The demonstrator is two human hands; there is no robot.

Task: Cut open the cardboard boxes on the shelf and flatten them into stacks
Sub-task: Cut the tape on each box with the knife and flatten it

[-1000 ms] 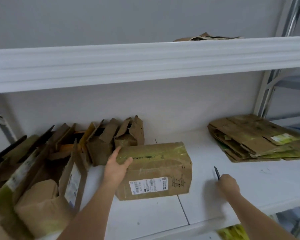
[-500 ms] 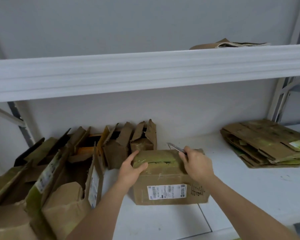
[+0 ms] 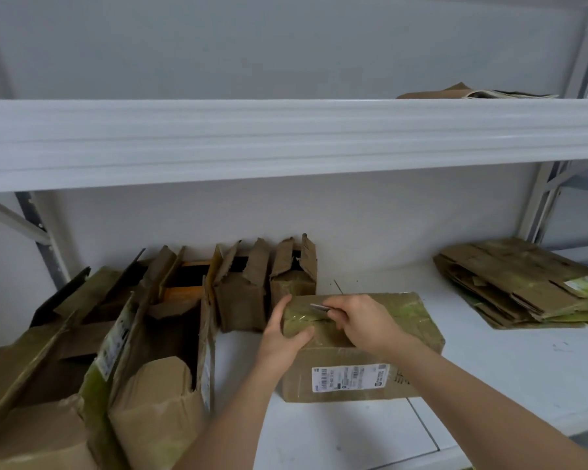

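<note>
taped box (image 3: 370, 354) under both hands

Both bare forearms reach forward, converging. The left hand (image 3: 280, 337) cups the box (image 3: 381, 337) corner, thumb on top. The right hand (image 3: 360, 320) has fingers curled, pinching a blade (image 3: 319, 307) pointed left.

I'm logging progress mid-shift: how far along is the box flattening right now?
Done: a stack of flattened brown cardboard lies at the shelf's right end. In hand: the left hand steadies the sealed brown cardboard box with a white label while the right hand holds a small metal blade at its taped top. Left: several opened, unflattened brown boxes stand at the left.
</note>
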